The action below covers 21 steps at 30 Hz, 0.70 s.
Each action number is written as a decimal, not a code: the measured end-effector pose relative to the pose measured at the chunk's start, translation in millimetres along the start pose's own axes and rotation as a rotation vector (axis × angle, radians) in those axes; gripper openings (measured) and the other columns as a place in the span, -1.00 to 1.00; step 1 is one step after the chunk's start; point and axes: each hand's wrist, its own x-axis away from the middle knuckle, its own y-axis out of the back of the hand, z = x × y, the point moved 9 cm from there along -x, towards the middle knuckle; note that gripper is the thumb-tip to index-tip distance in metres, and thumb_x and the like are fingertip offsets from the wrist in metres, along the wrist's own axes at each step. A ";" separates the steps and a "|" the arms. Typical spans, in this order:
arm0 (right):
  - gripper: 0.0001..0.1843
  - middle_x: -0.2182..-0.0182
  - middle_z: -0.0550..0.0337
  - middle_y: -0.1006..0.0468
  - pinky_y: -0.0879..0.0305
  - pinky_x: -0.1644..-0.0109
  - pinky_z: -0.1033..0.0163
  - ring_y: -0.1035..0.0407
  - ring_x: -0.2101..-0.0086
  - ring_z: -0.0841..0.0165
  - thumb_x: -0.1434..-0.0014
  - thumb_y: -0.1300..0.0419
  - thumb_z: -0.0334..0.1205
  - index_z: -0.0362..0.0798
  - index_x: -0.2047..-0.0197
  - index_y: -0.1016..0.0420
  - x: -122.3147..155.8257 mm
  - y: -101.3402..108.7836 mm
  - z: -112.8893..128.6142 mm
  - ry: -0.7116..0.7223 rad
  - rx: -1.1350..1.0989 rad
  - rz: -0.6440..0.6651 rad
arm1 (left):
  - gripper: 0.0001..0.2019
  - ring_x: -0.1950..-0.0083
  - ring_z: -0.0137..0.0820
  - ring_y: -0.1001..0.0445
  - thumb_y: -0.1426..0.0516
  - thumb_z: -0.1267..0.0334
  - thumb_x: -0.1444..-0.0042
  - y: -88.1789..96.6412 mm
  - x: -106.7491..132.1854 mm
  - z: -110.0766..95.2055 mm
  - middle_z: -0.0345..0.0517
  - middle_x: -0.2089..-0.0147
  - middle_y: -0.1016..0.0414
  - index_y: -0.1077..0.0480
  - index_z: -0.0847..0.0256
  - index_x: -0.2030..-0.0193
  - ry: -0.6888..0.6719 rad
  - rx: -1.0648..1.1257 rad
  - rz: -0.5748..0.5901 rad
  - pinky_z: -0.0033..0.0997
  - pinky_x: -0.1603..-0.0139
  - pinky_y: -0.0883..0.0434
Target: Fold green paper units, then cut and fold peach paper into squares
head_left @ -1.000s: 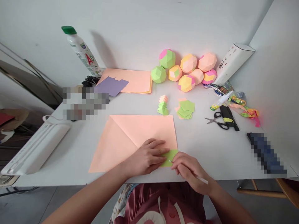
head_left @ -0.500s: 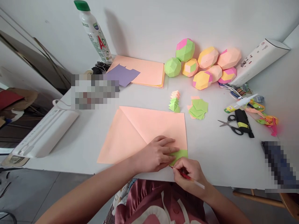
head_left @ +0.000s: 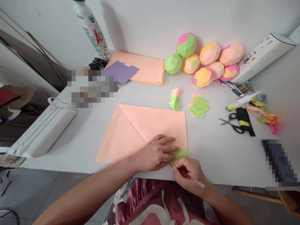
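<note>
A small green paper square [head_left: 182, 152] is being pinned flat under the fingertips of the left hand [head_left: 158, 153], whose fingers are lying stretched out and close together, palm down. The square is lying on the near right corner of a large peach sheet [head_left: 145, 125], close to the counter's [head_left: 217, 150] near edge. It is being judged as very light, thin and limp: easily creased and easily slid on the smooth sheet below, so it is best held by flat pressure from above, or pinched at a free edge.

Just right of that hand, a red pen [head_left: 187, 176] is being pinched in the closed fingers of the right hand [head_left: 188, 173], with its tip being brought to the square's near edge. The pen is being judged as stiff, slim and light.

Beyond the hands, a loose pile of small green folded pieces [head_left: 199, 106] is lying on the counter, with a little stack of folded units [head_left: 175, 99] beside it. Farther off to the right, scissors [head_left: 231, 123] are lying beside a black and yellow tool [head_left: 245, 121]. At the far wall, paper balls [head_left: 206, 61] are being kept in a cluster.

The only container is a white bottle [head_left: 92, 29], far off to the left; what it is holding cannot be told.
</note>
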 end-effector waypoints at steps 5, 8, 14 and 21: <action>-0.84 0.62 0.32 -0.33 -0.09 0.52 0.41 -0.15 0.61 0.52 -0.01 -0.04 -0.45 -0.04 0.54 -0.21 1.2 -1.8 -2.4 -0.017 -0.023 0.018 | -0.79 -0.24 -0.12 -0.24 -0.05 0.27 -0.24 -0.3 0.0 -0.3 -0.11 -0.09 -0.48 -0.53 0.14 0.18 -0.002 0.001 0.005 -0.08 -0.16 -0.16; -0.83 0.63 0.33 -0.32 -0.09 0.52 0.41 -0.15 0.61 0.53 -0.01 -0.04 -0.45 -0.04 0.54 -0.21 0.8 -1.3 -3.3 -0.022 -0.017 0.010 | -0.79 -0.25 -0.11 -0.24 -0.05 0.27 -0.24 -1.1 0.3 0.1 -0.10 -0.09 -0.48 -0.53 0.14 0.18 -0.004 0.006 0.009 -0.08 -0.16 -0.15; -0.83 0.62 0.32 -0.33 -0.09 0.51 0.41 -0.16 0.61 0.52 -0.01 -0.05 -0.45 -0.05 0.55 -0.20 1.0 -2.5 -4.1 -0.027 -0.029 0.019 | -0.78 -0.25 -0.10 -0.24 -0.04 0.27 -0.25 -1.1 0.0 0.6 -0.11 -0.10 -0.47 -0.53 0.13 0.18 -0.005 0.008 0.011 -0.08 -0.17 -0.15; -0.83 0.62 0.33 -0.32 -0.08 0.52 0.41 -0.14 0.61 0.52 0.00 -0.05 -0.45 -0.04 0.55 -0.20 1.6 -2.8 -5.1 -0.046 -0.042 0.024 | -0.78 -0.24 -0.11 -0.24 -0.04 0.27 -0.25 -0.6 0.2 -0.4 -0.14 -0.11 -0.46 -0.53 0.15 0.17 -0.009 0.009 0.002 -0.08 -0.16 -0.15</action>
